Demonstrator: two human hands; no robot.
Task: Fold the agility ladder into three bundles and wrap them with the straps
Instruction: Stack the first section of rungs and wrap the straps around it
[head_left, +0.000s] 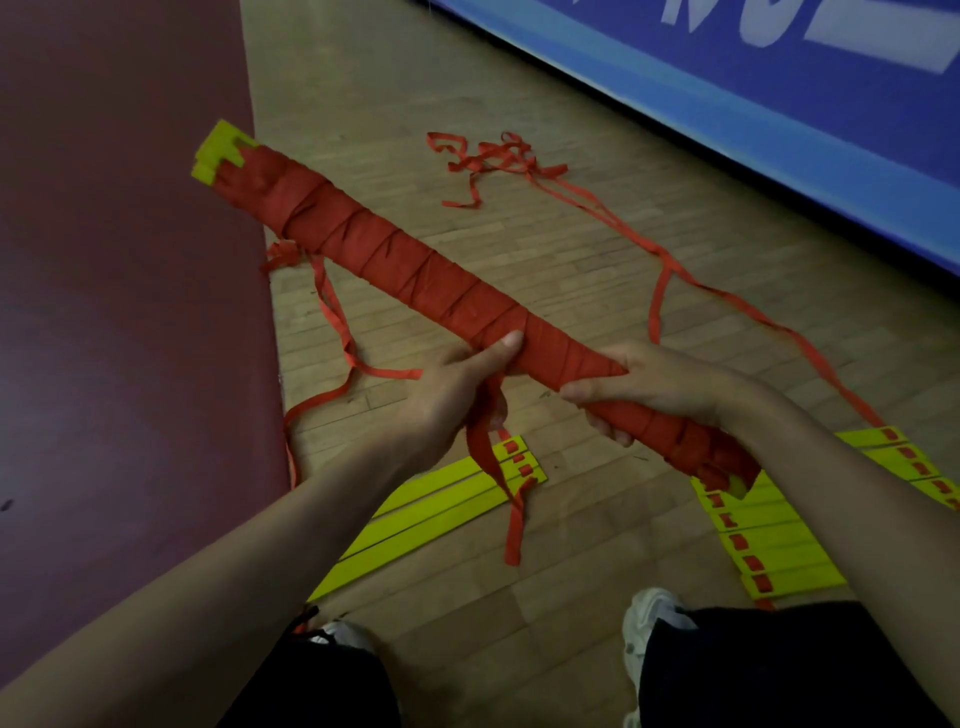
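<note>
Wrapped bundle (395, 254) slants away leftward, left hand (452, 389) and right hand (665, 384) both gripping its near end

I'm holding both bare forearms forward and angled inward, hands near each other. My left hand (457, 389) is curling its fingers under the wrapped bundle (405, 260), thumb lying straight along it. My right hand (660, 384) is gripping the same bundle from above.
</note>
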